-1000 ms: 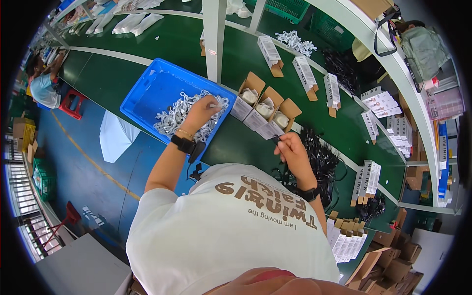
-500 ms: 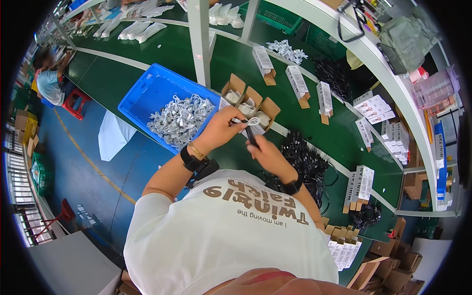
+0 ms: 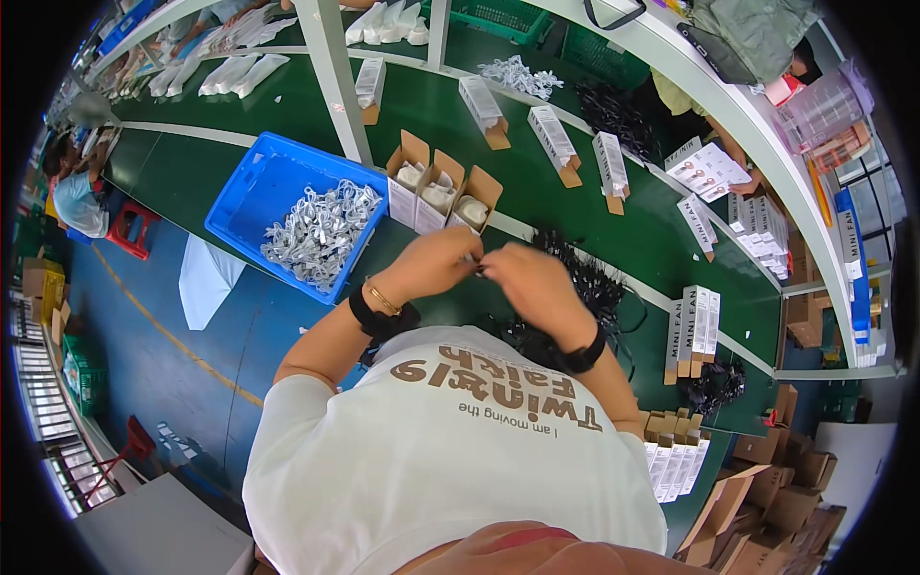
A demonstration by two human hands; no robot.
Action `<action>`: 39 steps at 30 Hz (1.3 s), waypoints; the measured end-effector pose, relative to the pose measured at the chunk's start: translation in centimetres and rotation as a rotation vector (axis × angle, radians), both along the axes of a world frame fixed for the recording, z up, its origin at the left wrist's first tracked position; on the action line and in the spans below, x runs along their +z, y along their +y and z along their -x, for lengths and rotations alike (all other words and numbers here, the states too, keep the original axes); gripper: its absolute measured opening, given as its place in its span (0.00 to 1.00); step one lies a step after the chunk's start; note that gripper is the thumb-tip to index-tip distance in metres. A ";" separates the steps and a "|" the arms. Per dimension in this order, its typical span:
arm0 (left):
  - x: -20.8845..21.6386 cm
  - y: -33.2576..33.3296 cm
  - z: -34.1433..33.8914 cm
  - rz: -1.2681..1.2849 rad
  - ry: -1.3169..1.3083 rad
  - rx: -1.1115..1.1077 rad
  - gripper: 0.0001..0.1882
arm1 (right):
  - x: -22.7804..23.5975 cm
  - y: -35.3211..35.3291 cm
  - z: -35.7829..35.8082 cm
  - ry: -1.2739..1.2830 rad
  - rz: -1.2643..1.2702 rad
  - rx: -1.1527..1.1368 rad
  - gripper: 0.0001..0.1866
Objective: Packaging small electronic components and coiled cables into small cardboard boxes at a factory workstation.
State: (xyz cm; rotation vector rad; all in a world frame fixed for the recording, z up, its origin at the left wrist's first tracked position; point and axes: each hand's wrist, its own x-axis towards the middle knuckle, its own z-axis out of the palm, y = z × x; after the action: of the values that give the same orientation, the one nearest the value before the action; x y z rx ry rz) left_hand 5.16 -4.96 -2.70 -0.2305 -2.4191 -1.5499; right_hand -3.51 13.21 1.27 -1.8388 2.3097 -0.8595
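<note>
My left hand (image 3: 436, 264) and my right hand (image 3: 539, 289) meet fingertip to fingertip over the near table edge, both closed in a pinch. A small dark bit of a black strap (image 3: 479, 269) shows between them; my fingers hide the rest, and the white looped cable seen earlier is out of sight. Just beyond my hands stand three open boxes (image 3: 430, 213) with white rounded items inside. Left of them, a blue bin (image 3: 230, 218) holds a heap of white coiled cables (image 3: 321, 235). Beside my right hand lies a pile of black straps (image 3: 594, 292).
More boxes (image 3: 551, 136) lie spread over the green table (image 3: 450, 125). White metal posts (image 3: 331, 86) rise from it. Upright cartons (image 3: 695, 331) stand at the right. Across the table, a co-worker's arm (image 3: 733, 144) reaches toward printed boxes. Another person (image 3: 81, 192) sits far left.
My hands have come together, and the white cable loop and long black strap no longer show. The view has shifted, so the bin and boxes appear further left.
</note>
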 end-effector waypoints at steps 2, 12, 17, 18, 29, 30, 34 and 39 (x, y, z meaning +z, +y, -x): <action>0.0 0.0 -0.7 -0.408 -0.239 -0.328 0.06 | -0.2 -0.7 1.3 -0.017 0.117 0.038 0.07; 0.6 -2.1 0.6 0.465 0.598 0.367 0.14 | -3.5 -6.3 0.0 -1.273 0.439 -0.158 0.18; -2.6 -2.5 -0.6 0.443 0.428 0.240 0.19 | -6.3 -6.8 2.8 -0.510 0.297 -0.336 0.20; -3.1 -2.6 -0.8 0.353 0.321 0.238 0.20 | -6.4 -6.9 2.7 -0.511 0.296 -0.343 0.20; -10.2 -1.1 3.9 0.227 0.149 0.064 0.36 | -8.8 -2.1 -0.4 0.280 0.052 -0.254 0.11; -11.2 -0.8 5.0 0.298 0.166 0.066 0.38 | -9.0 -1.6 -0.4 0.281 0.047 -0.275 0.11; -11.2 -0.5 7.0 0.125 0.081 -0.146 0.41 | -9.8 -0.3 -1.0 0.127 -0.020 -0.362 0.15; -10.0 0.9 5.9 -0.010 -0.200 -0.198 0.42 | -10.4 1.0 -1.2 0.116 0.037 -0.630 0.12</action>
State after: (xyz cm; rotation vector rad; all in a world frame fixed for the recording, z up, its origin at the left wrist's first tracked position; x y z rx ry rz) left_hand -0.77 -4.06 -12.74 -0.3375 -2.6081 -1.7450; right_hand -2.34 14.17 -9.17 -1.1865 3.0221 -0.8618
